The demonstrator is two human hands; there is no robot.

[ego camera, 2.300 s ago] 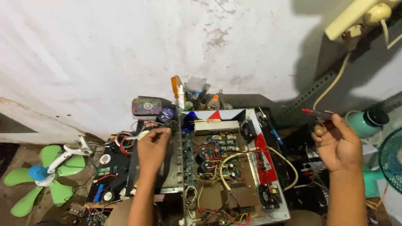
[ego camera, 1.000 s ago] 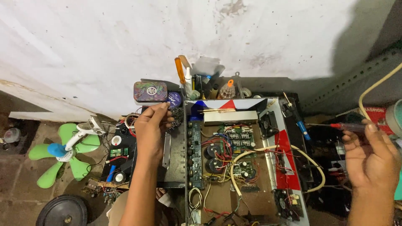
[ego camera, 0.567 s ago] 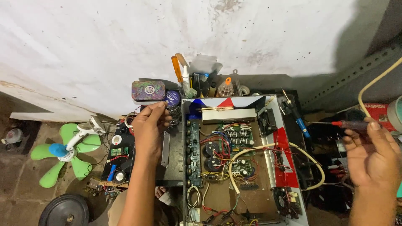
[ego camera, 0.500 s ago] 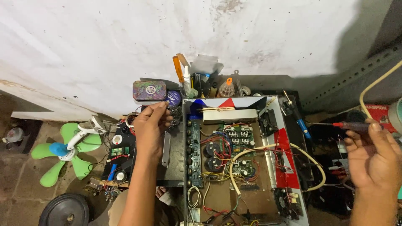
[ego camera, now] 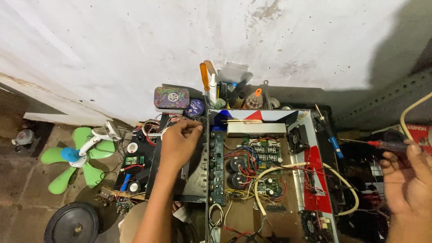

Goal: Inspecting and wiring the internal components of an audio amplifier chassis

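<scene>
Amplifier chassis (ego camera: 270, 180) lies opened on the counter before us, its circuit boards and coiled wiring exposed, a cream cable (ego camera: 306, 167) looping across it. Our left hand (ego camera: 177, 144) rests on the dark panel at the chassis's left edge, fingers curled at its top corner, touching rather than clasping anything. Our right hand (ego camera: 407, 184) is off to the right, well apart from the chassis, its grip pinched on a red-handled screwdriver (ego camera: 387, 145). We judge this a pause between steadying the case and working on it; bringing the tool in would call for care around the loose wires. A green fan (ego camera: 74, 157) sits at far left.
</scene>
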